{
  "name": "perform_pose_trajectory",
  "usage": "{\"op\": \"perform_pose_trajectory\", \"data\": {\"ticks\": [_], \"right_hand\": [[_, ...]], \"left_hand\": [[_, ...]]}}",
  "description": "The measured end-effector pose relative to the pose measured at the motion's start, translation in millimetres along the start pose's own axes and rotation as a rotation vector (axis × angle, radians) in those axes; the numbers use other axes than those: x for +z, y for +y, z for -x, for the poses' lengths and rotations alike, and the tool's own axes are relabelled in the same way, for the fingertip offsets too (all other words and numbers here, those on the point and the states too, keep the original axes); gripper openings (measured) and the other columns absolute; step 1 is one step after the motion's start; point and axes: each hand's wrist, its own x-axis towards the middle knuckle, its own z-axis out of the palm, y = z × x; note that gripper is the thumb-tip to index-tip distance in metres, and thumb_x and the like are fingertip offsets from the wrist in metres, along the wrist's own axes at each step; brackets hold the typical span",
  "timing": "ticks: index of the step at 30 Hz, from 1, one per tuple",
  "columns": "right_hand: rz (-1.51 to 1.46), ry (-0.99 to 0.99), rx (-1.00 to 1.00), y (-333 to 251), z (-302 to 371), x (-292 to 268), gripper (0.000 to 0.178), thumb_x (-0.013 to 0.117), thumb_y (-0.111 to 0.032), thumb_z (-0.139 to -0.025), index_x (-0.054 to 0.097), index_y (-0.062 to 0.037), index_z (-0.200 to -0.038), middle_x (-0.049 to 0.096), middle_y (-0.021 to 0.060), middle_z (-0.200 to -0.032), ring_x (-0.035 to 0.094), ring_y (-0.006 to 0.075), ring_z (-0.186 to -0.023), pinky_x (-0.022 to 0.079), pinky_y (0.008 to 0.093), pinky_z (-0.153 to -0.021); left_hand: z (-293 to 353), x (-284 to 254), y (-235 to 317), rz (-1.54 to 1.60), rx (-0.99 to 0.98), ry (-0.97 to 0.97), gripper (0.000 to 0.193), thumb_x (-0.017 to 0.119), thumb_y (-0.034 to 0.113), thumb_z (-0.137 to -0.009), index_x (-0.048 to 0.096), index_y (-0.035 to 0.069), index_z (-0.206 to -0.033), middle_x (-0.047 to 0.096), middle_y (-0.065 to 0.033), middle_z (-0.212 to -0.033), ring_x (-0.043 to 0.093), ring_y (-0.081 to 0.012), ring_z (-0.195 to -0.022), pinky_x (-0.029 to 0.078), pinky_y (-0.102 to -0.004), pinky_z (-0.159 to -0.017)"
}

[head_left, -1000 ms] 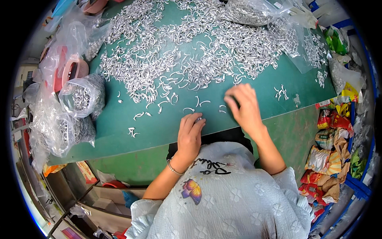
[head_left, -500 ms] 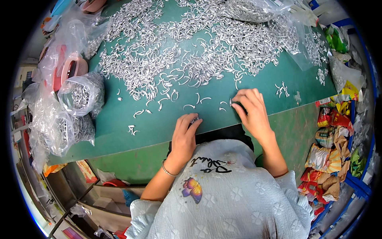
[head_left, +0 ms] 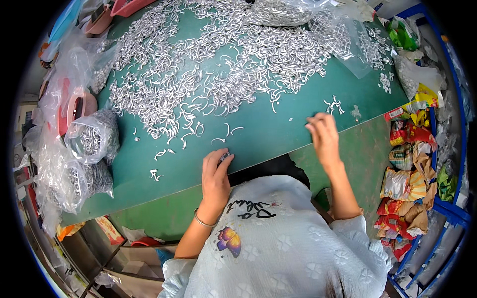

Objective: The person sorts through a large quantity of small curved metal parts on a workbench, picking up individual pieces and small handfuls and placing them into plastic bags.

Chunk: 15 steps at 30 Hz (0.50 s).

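My left hand [head_left: 216, 175] rests at the near edge of the green table [head_left: 268, 131], its thumb and fingers closed on a small silvery metal part [head_left: 224, 157] with dark gaps. Only the top of that part shows. Further right, my right hand [head_left: 325, 139] is over the table edge with its fingers bent and drawn together; whatever they hold, if anything, is too small to make out. A little cluster of curved silvery pieces [head_left: 334, 105] lies just beyond it. Between the hands and the heap are a few loose curved pieces [head_left: 233, 130].
A wide heap of curved silvery pieces [head_left: 164, 94] spreads over the far table. Clear bags of metal parts [head_left: 94, 134] stand at the left, beside a pink basket [head_left: 82, 107]. More bagged parts [head_left: 280, 14] lie at the back. Colourful packages [head_left: 402, 184] fill a blue rack at the right.
My right hand has moved right, away from where two loose curved pieces lay; those pieces no longer show there. My left hand keeps its hold. The whole view has shifted slightly.
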Motion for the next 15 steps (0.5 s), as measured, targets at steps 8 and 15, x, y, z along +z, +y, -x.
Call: {"op": "perform_pose_trajectory", "data": {"ticks": [8,15], "right_hand": [[0.184,0.111,0.034,16.9,-51.6,-11.3,0.036,0.076,-0.019,-0.075,0.062,-0.0039,-0.104,0.057,0.0138,-0.107,0.051,0.0336,-0.1,0.041,0.0424,-0.086],[0.176,-0.097,0.098,-49.0,-64.4,68.1,0.076,0.075,-0.034,-0.077,0.041,0.0018,-0.135,0.022,0.0369,-0.142,0.025,0.0558,-0.13,0.028,0.0584,-0.103]], "left_hand": [[-1.5,3.1,0.9,-0.042,0.029,0.023,0.028,0.056,-0.014,-0.077,0.065,-0.001,-0.1,0.059,-0.0143,-0.111,0.056,-0.0333,-0.102,0.048,-0.0376,-0.085],[-1.2,1.9,2.7,-0.072,0.054,0.022,0.027,0.057,-0.014,-0.077,0.065,-0.001,-0.099,0.06,-0.0148,-0.11,0.056,-0.0337,-0.101,0.047,-0.0379,-0.085]]}}
